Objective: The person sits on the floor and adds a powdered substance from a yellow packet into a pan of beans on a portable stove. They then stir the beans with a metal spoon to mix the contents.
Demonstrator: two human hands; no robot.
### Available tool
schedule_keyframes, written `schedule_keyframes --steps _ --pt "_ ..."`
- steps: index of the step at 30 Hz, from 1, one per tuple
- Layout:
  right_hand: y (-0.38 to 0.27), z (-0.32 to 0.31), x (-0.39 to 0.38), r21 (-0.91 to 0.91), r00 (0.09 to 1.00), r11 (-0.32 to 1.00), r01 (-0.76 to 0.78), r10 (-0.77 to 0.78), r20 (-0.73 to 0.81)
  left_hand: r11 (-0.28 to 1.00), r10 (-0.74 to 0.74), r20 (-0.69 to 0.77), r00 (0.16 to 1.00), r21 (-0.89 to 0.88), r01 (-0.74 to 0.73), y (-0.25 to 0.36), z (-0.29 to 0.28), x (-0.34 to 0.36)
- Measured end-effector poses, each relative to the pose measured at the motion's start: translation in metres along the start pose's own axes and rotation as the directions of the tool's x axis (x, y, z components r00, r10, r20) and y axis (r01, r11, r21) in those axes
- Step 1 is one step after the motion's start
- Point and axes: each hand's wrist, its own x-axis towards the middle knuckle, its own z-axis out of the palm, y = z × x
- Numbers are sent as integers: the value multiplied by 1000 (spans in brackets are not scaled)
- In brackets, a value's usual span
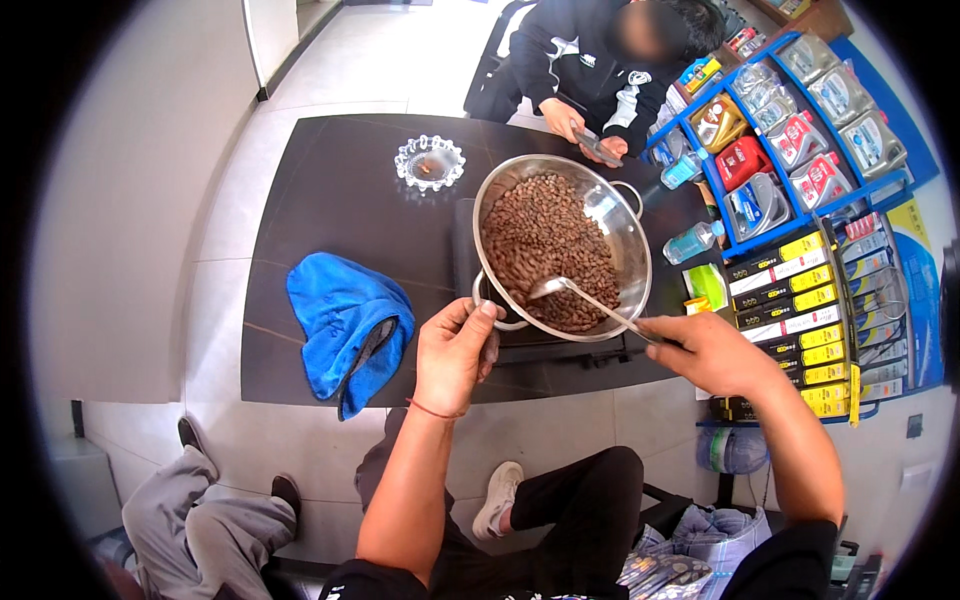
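Observation:
A wide steel basin (634, 245) with two loop handles holds a heap of small brown beans or nuts (548, 225); their exact kind I cannot tell. My left hand (452, 352) is closed on the basin's near left handle, thumb on top. In my right hand (708, 350) is the handle of a metal spoon (592, 300). The spoon's bowl rests among the brown pieces at the near left part of the basin. The basin looks tilted, and a dark flat thing shows partly under it.
On the dark table (330, 200) are a blue cloth (345, 320), a glass ashtray (430, 165) and two plastic bottles (690, 243). A person (600, 80) across the table holds a phone (600, 150). A blue rack (775, 225) of jugs stands right. Someone's legs (205, 510) show lower left.

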Motion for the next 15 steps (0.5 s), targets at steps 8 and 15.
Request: schedule_keyframes --steps 8,15 --pt "8 -13 51 -323 965 942 86 -159 -207 1000 7 -25 1000 1 -7 2 1 -2" --pt "33 -48 93 -669 950 738 94 -268 -162 999 22 -33 999 -29 -23 1 3 0"
